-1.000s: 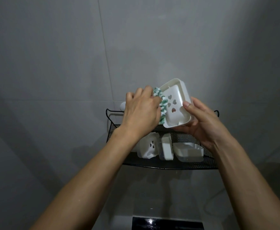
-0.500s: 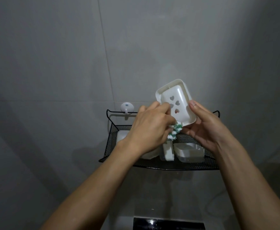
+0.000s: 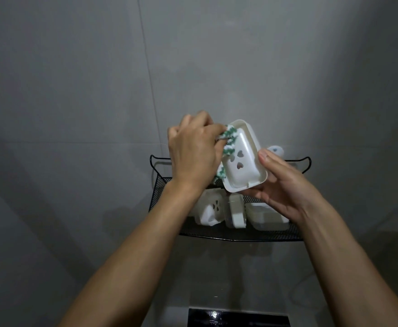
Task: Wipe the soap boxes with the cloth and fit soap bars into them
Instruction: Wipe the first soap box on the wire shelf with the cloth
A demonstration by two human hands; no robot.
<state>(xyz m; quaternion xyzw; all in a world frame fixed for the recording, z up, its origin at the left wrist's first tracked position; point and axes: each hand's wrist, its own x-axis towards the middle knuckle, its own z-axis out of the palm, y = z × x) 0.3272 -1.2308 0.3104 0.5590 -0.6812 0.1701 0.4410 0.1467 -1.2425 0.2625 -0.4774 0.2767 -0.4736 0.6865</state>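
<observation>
- On the left, the left hand has its fingers curled round a green-and-white cloth, pressing it on the soap box's left rim.
- At centre, the soap box, tilted with its heart holes showing, hangs in the air above the black mesh shelf.
- Below it, other white box parts lie loose on the shelf.
- On the right, the right hand clamps the box by thumb and fingers along its right edge.
- Risk, as I judge it: a hard push of the cloth could twist the smooth box from that edge grip and drop it on the parts below.
</observation>
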